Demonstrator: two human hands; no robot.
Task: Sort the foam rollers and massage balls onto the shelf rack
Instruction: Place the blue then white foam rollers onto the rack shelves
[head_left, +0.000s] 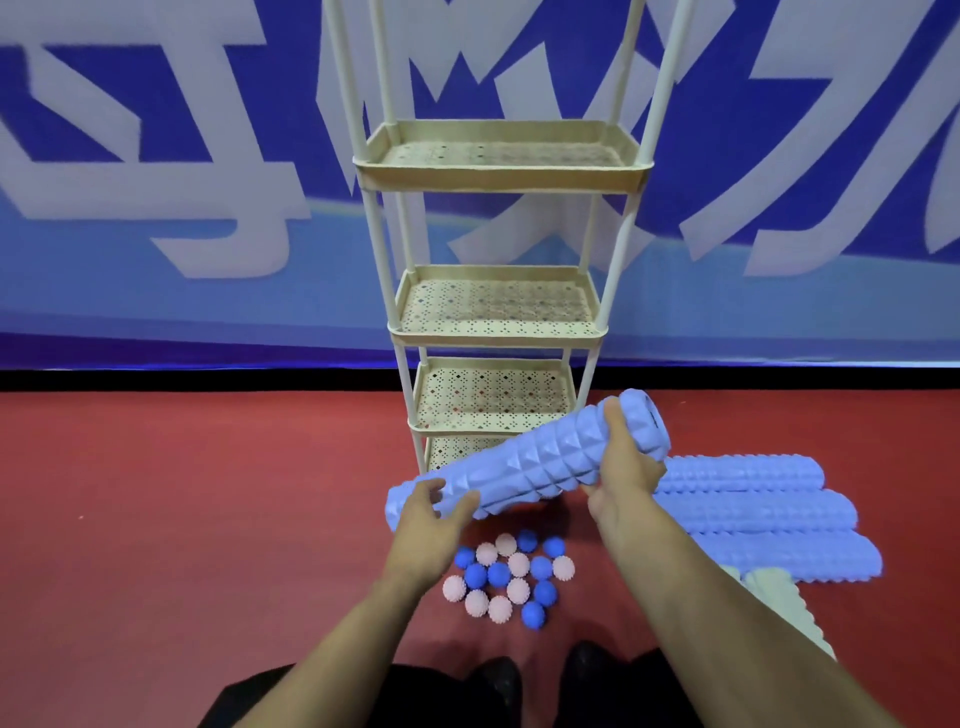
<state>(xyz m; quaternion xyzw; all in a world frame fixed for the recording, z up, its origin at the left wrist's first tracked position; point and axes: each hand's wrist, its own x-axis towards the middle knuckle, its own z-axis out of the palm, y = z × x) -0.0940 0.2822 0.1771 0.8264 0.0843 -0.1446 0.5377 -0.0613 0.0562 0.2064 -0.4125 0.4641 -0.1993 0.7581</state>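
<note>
Head view. Item: blue foam roller (530, 462), ridged, held off the floor and tilted, its far end higher. Right hand (626, 465) grips it near the raised end, thumb over the top, fingers curled beneath. Left hand (431, 514) cups the lower end, fingers curled round its underside.

Beyond both hands: cream shelf rack (496, 332), four perforated tiers in view, all bare.

Just right of the right hand, on the red floor (182, 519): three more blue rollers (763, 512) lying side by side; a cream roller (774, 587) partly hidden by the right forearm.

Below the hands, between the forearms: cluster of spiky massage balls (511, 577), pink and blue, touching one another.
</note>
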